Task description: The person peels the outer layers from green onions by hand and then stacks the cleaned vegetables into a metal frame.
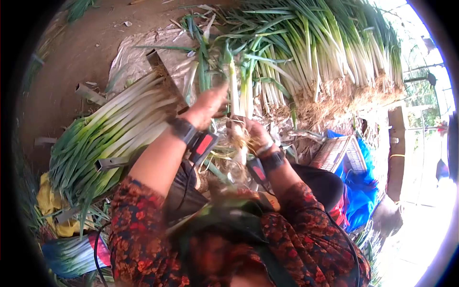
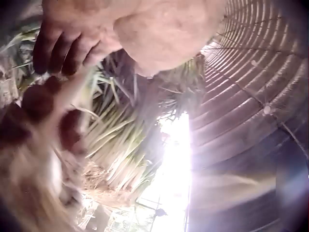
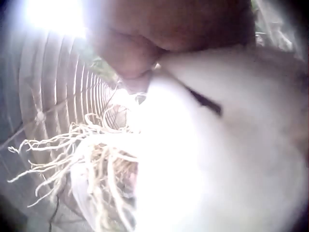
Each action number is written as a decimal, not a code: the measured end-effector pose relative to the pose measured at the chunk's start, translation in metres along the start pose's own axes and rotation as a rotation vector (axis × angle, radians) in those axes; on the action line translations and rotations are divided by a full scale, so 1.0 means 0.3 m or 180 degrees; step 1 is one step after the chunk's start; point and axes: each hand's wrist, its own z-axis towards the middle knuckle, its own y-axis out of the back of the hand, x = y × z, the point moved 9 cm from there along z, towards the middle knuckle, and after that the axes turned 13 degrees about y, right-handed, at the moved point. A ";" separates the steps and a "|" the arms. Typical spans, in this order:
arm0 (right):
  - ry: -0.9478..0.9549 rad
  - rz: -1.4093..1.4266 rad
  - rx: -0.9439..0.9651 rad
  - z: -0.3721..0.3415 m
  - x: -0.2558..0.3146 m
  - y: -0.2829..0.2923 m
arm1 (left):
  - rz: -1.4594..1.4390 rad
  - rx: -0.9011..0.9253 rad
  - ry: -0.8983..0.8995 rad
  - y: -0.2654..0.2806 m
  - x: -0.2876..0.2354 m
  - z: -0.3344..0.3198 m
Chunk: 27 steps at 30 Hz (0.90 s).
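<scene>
The right hand (image 1: 252, 134) grips pale leeks (image 1: 233, 88) close to their stringy roots (image 1: 243, 139), in front of the person's body; the left hand (image 1: 208, 106), blurred, is just beside the stalks with its fingers bent, though whether it touches them I cannot tell; on the left, a heap of leeks (image 1: 119, 122) lies by a metal frame (image 1: 167, 81); a larger pile (image 1: 325, 57) spreads beyond the right hand, and a crate (image 1: 330, 154) sits near blue plastic (image 1: 361, 196).

blown-out glare, blurred hands (image 1: 208, 106)
</scene>
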 end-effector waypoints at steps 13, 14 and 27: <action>-0.0619 -0.2108 0.1202 -0.328 0.096 -0.238 | -0.1445 0.1446 -0.0891 -0.128 -0.110 0.046; -0.0683 -0.2810 0.1044 -0.295 0.131 -0.148 | -0.1248 0.1207 -0.0955 -0.114 -0.105 0.044; 0.1952 -0.4597 0.0269 0.286 0.523 -0.447 | 0.0588 -0.0329 -0.1760 -0.103 -0.110 -0.122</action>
